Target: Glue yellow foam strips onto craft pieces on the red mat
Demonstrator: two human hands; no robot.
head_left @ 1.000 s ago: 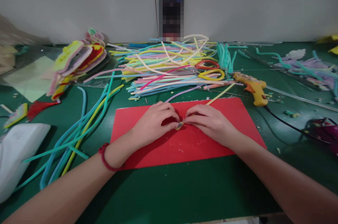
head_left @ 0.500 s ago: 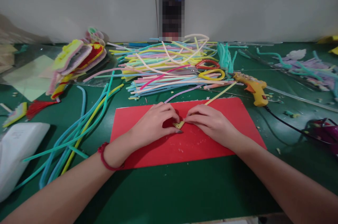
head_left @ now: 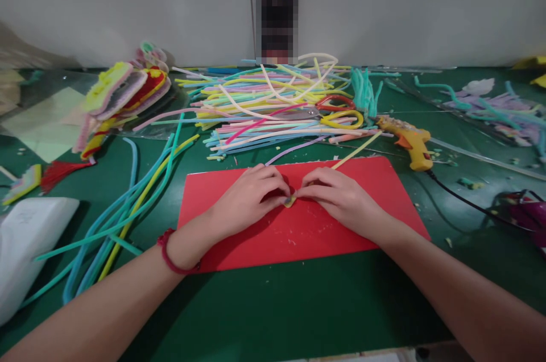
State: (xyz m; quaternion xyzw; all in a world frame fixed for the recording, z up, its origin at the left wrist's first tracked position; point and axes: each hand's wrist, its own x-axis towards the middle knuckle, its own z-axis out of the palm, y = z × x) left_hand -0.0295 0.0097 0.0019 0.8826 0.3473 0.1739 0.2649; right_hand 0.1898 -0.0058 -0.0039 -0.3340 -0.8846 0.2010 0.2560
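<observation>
Above a red board (head_left: 298,237), a pale yellow pipe cleaner (head_left: 357,149) runs between my two hands. Its small bent end shows in the gap at the fingertips, while its long tail sticks out behind my right hand toward the glue gun. My left hand (head_left: 251,197) is closed, thumb and fingertips pinching the bent end. The fingers of my right hand (head_left: 345,197) are pinched on the same stem a little to the right. My curled fingers hide part of the stem.
Behind the board lies a heap of coloured pipe cleaners (head_left: 256,95) with scissors (head_left: 341,119) on top. A corded yellow glue gun (head_left: 412,143) is at right. Blue and green stems (head_left: 128,208), a white device (head_left: 34,248) and finished fuzzy pieces (head_left: 123,95) are at left.
My left thumb and fingertips have drawn together over the bent end of the pipe cleaner, covering more of it. My right hand is nearly still.
</observation>
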